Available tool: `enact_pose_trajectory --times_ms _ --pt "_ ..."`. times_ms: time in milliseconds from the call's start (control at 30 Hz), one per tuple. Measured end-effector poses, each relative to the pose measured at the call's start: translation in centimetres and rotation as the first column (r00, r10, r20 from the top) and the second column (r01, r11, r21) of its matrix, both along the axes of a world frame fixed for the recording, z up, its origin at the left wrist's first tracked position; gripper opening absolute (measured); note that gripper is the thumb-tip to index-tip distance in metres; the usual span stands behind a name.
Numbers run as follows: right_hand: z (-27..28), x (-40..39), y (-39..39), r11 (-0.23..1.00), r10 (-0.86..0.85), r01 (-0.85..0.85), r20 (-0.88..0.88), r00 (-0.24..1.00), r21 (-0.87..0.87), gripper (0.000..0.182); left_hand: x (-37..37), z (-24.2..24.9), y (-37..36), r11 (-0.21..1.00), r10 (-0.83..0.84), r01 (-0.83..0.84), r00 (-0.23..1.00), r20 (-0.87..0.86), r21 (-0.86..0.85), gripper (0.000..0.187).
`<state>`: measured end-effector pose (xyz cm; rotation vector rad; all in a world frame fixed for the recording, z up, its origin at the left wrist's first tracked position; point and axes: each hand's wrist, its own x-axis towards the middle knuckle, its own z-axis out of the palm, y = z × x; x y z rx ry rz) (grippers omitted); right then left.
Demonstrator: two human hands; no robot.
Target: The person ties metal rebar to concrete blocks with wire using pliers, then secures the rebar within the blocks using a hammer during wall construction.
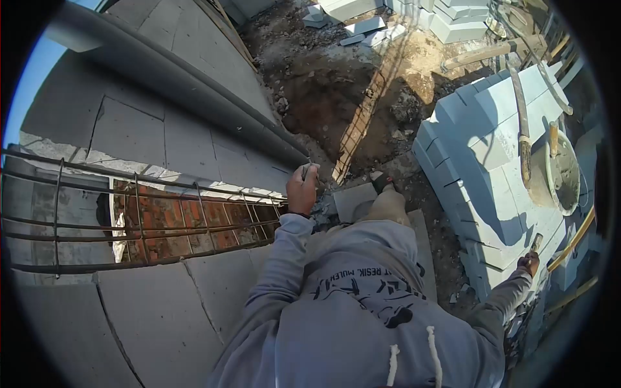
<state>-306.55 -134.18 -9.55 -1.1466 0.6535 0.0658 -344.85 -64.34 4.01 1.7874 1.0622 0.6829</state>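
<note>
My left hand [301, 189] is closed on a small grey piece [309, 169], held near the foot of a long grey pipe [213, 90]. Beside that hand, a rebar cage [136, 213] runs between block walls. Out at the right, my right hand [528, 263] is wrapped round the handle of a tool [537, 243]; the rest of the tool is hard to make out. That hand is next to a stack of pale blocks [491, 161].
A bucket [564, 174] with a wooden-handled tool stands on the block stack. A wooden plank [365, 116] lies across the dirt. My foot [380, 181] is near a grey block [352, 200]. More blocks [453, 19] are at the top.
</note>
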Motion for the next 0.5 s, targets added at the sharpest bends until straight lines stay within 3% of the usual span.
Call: enact_pose_trajectory --times_ms 33,100,133,200,233,267,333,367,433,467,500 --pt "2.7 -0.8 2.1 0.996 -0.071 0.068 -0.054 0.996 -0.066 0.011 -0.2 -1.0 0.6 0.998 0.030 -0.026 0.997 0.066 -0.057 0.028" --pt "4.4 -1.9 2.0 0.976 -0.071 0.084 0.075 0.995 -0.202 0.013 -0.9 0.4 0.6 0.994 0.079 -0.067 0.988 0.134 -0.091 0.027" --pt "7.5 -3.2 4.7 0.913 -0.142 0.190 0.156 0.978 -0.360 0.022 -1.2 1.1 0.8 0.990 0.066 -0.045 0.984 0.164 -0.133 0.025" --pt "12.6 -4.3 6.6 0.739 -0.009 0.103 0.143 0.990 -0.666 0.029 -2.1 2.5 0.9 0.988 0.103 -0.076 0.972 0.213 -0.131 0.026" --pt "14.5 -4.9 8.1 0.743 -0.005 0.103 0.148 0.989 -0.661 0.029 -2.4 3.2 0.9 0.986 0.129 -0.095 0.957 0.258 -0.140 0.026" --pt "16.4 -5.3 10.2 0.721 0.032 0.207 0.330 0.943 -0.661 0.034 -2.7 3.9 0.9 0.985 0.136 -0.102 0.955 0.262 -0.139 0.026" --pt "20.7 -6.3 15.7 0.703 0.088 0.303 0.502 0.860 -0.643 0.039 -3.4 5.3 0.7 0.923 0.257 -0.084 0.859 0.443 -0.375 0.028" --pt "23.3 -6.7 19.7 0.737 0.139 0.316 0.591 0.795 -0.598 0.038 -3.4 6.3 0.3 0.926 0.276 -0.103 0.842 0.465 -0.362 0.029" --pt "28.5 -6.7 26.7 0.920 0.141 0.189 0.738 0.660 -0.344 0.033 -4.0 7.3 -0.2 0.919 0.309 -0.132 0.827 0.471 -0.371 0.029" --pt "30.2 -4.8 27.6 0.974 0.205 -0.041 0.786 0.583 -0.224 0.028 -4.4 7.6 -0.3 0.917 0.325 -0.150 0.820 0.472 -0.371 0.029" --pt "31.8 -2.8 28.5 0.951 0.243 -0.295 0.818 0.522 -0.094 0.024 -4.8 7.8 -0.3 0.904 0.354 -0.160 0.800 0.485 -0.397 0.029"
